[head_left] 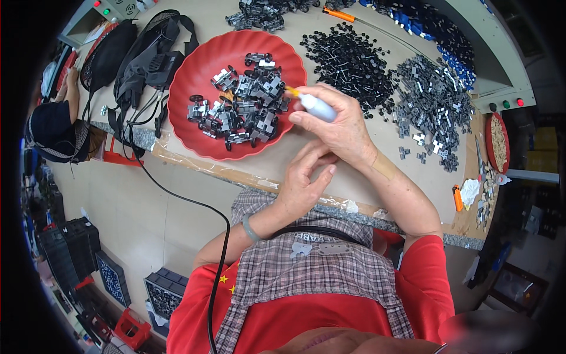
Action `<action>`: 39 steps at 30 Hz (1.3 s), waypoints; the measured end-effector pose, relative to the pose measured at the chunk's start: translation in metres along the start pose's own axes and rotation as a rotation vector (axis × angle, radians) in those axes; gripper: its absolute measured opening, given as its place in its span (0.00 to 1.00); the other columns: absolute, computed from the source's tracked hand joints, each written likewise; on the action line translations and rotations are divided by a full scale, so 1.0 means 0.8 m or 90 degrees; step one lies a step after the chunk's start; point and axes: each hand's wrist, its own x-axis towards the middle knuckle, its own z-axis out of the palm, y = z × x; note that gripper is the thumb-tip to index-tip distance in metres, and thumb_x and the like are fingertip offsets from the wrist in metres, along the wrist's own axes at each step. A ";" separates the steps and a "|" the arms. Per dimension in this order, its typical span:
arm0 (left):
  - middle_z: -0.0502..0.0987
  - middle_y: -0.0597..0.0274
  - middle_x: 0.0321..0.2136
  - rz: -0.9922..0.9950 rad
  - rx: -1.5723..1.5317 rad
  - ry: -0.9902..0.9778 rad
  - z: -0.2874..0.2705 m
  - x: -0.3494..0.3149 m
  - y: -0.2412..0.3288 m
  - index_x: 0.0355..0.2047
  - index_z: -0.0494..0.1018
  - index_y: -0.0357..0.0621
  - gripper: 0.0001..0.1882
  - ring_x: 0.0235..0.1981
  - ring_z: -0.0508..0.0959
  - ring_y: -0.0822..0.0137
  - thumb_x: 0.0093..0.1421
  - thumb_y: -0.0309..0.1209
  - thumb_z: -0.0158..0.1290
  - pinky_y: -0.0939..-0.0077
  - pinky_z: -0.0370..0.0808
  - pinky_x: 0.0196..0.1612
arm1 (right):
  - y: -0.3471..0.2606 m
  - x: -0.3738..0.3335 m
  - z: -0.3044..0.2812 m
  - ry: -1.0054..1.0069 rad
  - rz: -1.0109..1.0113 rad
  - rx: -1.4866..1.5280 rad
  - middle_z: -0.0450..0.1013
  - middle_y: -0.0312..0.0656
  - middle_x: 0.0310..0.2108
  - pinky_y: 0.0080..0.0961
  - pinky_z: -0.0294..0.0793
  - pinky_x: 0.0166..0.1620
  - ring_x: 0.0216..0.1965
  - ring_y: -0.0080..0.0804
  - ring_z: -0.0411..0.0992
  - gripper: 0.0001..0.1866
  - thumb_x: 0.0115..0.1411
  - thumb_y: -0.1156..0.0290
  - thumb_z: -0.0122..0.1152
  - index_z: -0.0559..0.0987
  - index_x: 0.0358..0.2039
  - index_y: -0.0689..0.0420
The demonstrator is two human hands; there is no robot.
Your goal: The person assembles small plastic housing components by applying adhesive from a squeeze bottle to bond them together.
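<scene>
My right hand [342, 121] is wrapped around a small white squeeze bottle [318, 108] with a yellow tip. The tip points left, over the right rim of a scalloped red plastic tray [197, 138]. A heap of small grey-and-black toy car chassis [259, 94] with black wheels lies in that tray. Just below my right hand, my left hand [303, 180] is closed with curled fingers near the table's front edge. Its fingertips are partly hidden by the right hand, and I cannot make out whether something small is in them.
Black wheel-and-axle pieces [354, 68] and grey plastic parts [433, 103] lie heaped to the right. An orange-handled tool [339, 14] rests behind. Black bags [147, 59] stand left; a black cable [221, 224] hangs past the table edge. Another person [53, 130] is at far left.
</scene>
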 end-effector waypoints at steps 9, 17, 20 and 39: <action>0.71 0.53 0.48 0.117 0.190 -0.024 0.003 0.002 0.017 0.41 0.73 0.36 0.12 0.52 0.72 0.59 0.55 0.18 0.49 0.68 0.70 0.54 | 0.027 0.033 -0.061 0.128 0.071 -0.083 0.75 0.30 0.27 0.15 0.69 0.34 0.28 0.14 0.68 0.09 0.52 0.72 0.66 0.79 0.34 0.58; 0.71 0.54 0.48 0.116 0.193 -0.054 0.003 0.000 0.017 0.41 0.73 0.38 0.12 0.51 0.72 0.59 0.55 0.18 0.49 0.67 0.69 0.54 | 0.054 0.154 -0.051 0.113 -0.005 -0.241 0.78 0.40 0.28 0.23 0.73 0.36 0.29 0.25 0.75 0.12 0.51 0.68 0.65 0.81 0.36 0.58; 0.71 0.54 0.48 0.103 0.170 -0.066 0.001 -0.001 0.015 0.41 0.73 0.38 0.13 0.51 0.72 0.59 0.55 0.18 0.49 0.68 0.69 0.54 | 0.073 0.200 -0.036 0.115 -0.058 -0.326 0.78 0.46 0.29 0.28 0.74 0.38 0.30 0.36 0.77 0.13 0.50 0.67 0.65 0.81 0.36 0.57; 0.72 0.55 0.48 0.109 0.139 -0.084 -0.002 -0.002 0.016 0.40 0.74 0.38 0.11 0.51 0.72 0.60 0.56 0.18 0.49 0.69 0.70 0.53 | 0.072 0.205 -0.068 0.120 0.133 -0.172 0.77 0.38 0.26 0.22 0.71 0.28 0.24 0.26 0.72 0.11 0.49 0.73 0.65 0.80 0.35 0.56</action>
